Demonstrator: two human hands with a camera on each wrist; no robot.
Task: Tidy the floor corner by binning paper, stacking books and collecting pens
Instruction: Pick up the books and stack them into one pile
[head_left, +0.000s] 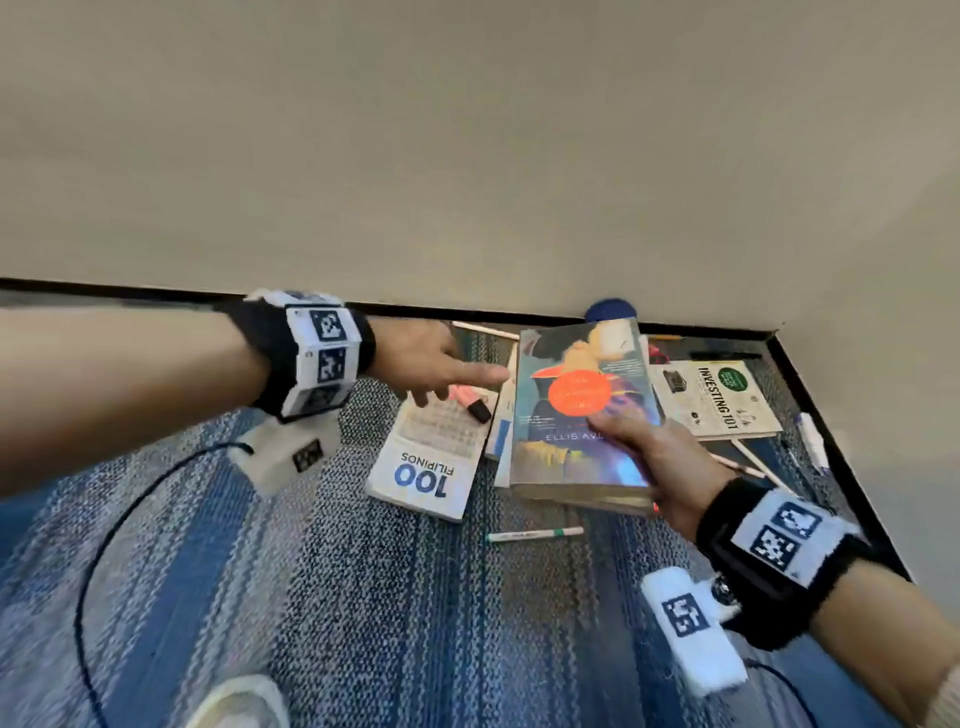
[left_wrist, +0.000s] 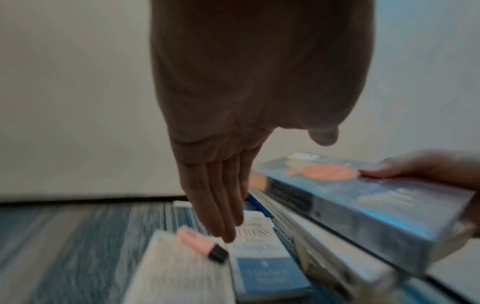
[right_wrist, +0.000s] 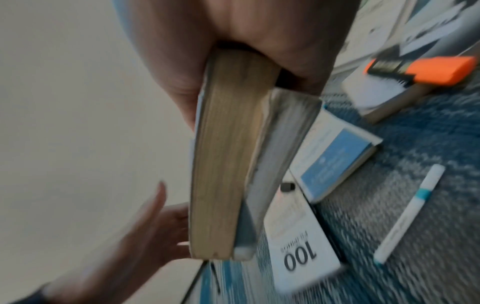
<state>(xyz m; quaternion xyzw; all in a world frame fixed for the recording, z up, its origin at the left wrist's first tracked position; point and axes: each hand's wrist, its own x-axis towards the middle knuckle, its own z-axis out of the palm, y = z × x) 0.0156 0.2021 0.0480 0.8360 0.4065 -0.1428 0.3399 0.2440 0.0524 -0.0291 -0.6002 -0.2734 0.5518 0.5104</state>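
Note:
My right hand (head_left: 631, 434) grips a paperback with an orange circle on its cover (head_left: 574, 410), thumb on top, held above the carpet. A second, greyer book (right_wrist: 272, 156) is clamped under it in the same grip. My left hand (head_left: 457, 382) is open with straight fingers (left_wrist: 221, 207), hovering just left of the held books. It hangs over a pink highlighter (head_left: 470, 402) lying on the white "100 Filipinos" book (head_left: 426, 480). A white-and-blue book (left_wrist: 262, 259) lies beside that one, and "Investing 101" (head_left: 719, 397) lies to the right.
A white pen with green bands (head_left: 535, 533) lies on the blue striped carpet (head_left: 363, 597) in front. An orange highlighter (right_wrist: 420, 70), pencils (head_left: 750, 465), a black pen (head_left: 724, 356) and a white marker (head_left: 813, 441) lie near the right wall. Walls close the corner behind and right.

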